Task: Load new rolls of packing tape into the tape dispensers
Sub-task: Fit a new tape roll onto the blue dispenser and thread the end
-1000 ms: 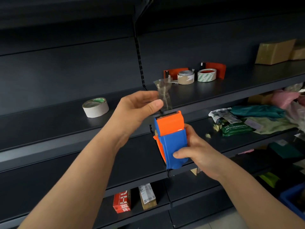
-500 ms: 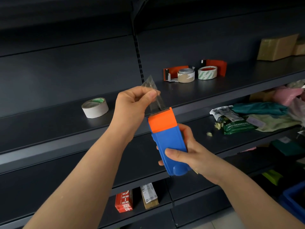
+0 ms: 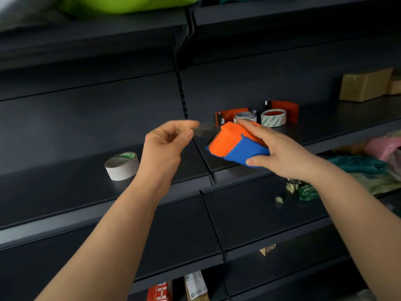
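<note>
Head view: tape end drawn from dispenser.
Left hand pinches it, right hand grips dispenser; tearing likely next.

We are gripping the blue and orange tape dispenser in our right hand, tilting it so its orange end is pointing left. Our left hand is pinching the clear tape strip that is stretching from that end. A white tape roll is lying on the dark shelf just left of our left wrist. Two red dispensers with rolls are sitting further back.
</note>
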Available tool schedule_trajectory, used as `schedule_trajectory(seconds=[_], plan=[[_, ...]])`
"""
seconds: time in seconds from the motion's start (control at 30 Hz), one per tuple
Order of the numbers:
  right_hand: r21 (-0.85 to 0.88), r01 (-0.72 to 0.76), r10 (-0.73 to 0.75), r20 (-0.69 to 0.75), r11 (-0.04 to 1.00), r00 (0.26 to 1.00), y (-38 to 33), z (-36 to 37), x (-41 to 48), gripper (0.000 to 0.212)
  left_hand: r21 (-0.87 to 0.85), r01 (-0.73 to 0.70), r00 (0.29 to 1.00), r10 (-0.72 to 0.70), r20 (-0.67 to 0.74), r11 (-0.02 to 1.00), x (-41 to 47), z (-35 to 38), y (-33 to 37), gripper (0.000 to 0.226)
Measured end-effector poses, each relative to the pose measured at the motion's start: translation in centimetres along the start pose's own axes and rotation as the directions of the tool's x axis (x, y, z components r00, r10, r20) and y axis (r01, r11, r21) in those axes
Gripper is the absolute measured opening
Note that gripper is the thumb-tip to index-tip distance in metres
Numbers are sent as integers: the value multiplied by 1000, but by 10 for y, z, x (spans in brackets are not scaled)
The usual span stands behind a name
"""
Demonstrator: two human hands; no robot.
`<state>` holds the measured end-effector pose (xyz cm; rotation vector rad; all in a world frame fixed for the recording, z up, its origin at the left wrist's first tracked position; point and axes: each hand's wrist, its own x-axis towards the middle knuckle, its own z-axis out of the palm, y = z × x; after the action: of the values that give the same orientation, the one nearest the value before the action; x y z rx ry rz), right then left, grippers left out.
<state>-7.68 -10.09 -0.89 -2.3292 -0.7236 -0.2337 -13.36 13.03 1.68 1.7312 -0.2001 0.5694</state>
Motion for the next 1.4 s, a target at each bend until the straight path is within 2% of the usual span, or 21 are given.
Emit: schedule_trajectory(seconds=[0.13,0.23,0.4,0.47,0.57,0.67,0.7,0.77,0.83,0.97,1.1,1.23,1.4], plan=[[-238,13,28,170,971,985,16,-3,52,89,43,69,990,-64,-126,997,17,3,-36,18],[-333,4,85,251,943,964,33,2,80,89,147,141,980,-118,-158,979,29,7,-61,19],[-455,52,125,348,889,929,52,-1,106,89,403,154,987,-127,-94,902,37,14,-85,17],[-495,54,150,363,867,919,54,1,111,89,445,160,987,-151,-57,881,39,16,-89,19],[-422,54,100,334,905,937,39,6,113,91,376,192,981,-176,-77,907,41,15,-93,25],[-195,161,-133,151,967,980,12,12,120,68,280,224,972,-196,-127,933,42,15,-98,31],[-147,204,-180,162,968,970,4,16,122,55,251,230,970,-198,-144,940,41,17,-99,32],[-145,271,-222,282,952,933,-4,28,131,34,189,232,964,-200,-174,954,37,20,-100,37],[-119,278,-214,383,953,898,-3,36,140,23,142,229,959,-198,-203,963,34,23,-100,41],[-56,299,-254,393,952,884,1,40,149,7,111,226,947,-192,-259,968,33,29,-101,44],[66,265,-272,294,962,916,6,46,148,7,121,264,938,-226,-261,957,37,37,-100,53],[132,223,-252,282,966,926,10,47,147,6,135,281,913,-222,-342,950,41,45,-100,51],[101,214,-233,256,972,938,10,53,148,5,147,298,905,-230,-359,943,43,47,-102,45]])
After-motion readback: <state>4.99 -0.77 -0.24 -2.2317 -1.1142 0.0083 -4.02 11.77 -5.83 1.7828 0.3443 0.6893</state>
